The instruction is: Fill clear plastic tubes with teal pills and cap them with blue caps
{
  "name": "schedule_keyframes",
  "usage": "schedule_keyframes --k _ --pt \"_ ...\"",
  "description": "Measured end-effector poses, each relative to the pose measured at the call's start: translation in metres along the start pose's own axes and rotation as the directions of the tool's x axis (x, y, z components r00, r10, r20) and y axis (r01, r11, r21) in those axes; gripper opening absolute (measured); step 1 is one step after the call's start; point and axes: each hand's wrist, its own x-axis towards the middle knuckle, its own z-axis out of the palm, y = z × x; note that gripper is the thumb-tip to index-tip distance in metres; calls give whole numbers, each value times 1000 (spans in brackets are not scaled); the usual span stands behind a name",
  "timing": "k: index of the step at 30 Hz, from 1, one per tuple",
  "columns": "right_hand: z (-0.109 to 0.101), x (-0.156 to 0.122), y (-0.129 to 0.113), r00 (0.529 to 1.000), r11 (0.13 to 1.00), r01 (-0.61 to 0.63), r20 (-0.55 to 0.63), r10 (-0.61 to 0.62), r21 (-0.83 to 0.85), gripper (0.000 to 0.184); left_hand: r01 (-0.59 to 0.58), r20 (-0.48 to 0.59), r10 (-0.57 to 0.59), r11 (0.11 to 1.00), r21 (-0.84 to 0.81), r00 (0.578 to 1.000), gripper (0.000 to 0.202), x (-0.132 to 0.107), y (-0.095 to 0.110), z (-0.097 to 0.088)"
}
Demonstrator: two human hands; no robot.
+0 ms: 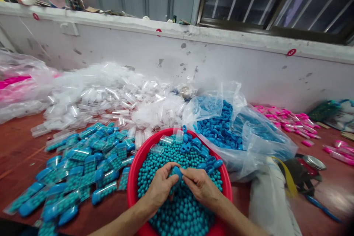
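Observation:
Over a red basin point(132, 177) full of turquoise beads point(179, 215), my two hands meet at a small blue cap point(177, 172). My left hand point(159, 186) is closed around the piece, its thumb and forefinger on either side of the cap. My right hand point(200, 185) pinches the cap's right edge with thumb and forefinger. Whatever sits below the cap is mostly hidden by my fingers. Loose blue caps point(197, 143) lie on the beads at the basin's back right. A few clear tubes point(166, 139) rest near its back rim.
Filled blue-capped tubes point(83, 171) are heaped left of the basin. Behind lies a large pile of clear tubes point(110, 88). A plastic bag point(257, 155) of blue caps stands back right, with pink pieces point(290, 120) beyond. A white sack point(272, 199) is at right.

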Motion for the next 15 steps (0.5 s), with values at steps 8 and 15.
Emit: schedule_keyframes --k 8,15 --pt "-18 9 13 962 790 -262 90 256 554 32 -69 113 53 988 140 992 31 -2 9 -4" --pt "-3 8 7 964 889 -236 -24 266 393 45 -108 -61 120 979 172 991 45 -2 11 8"
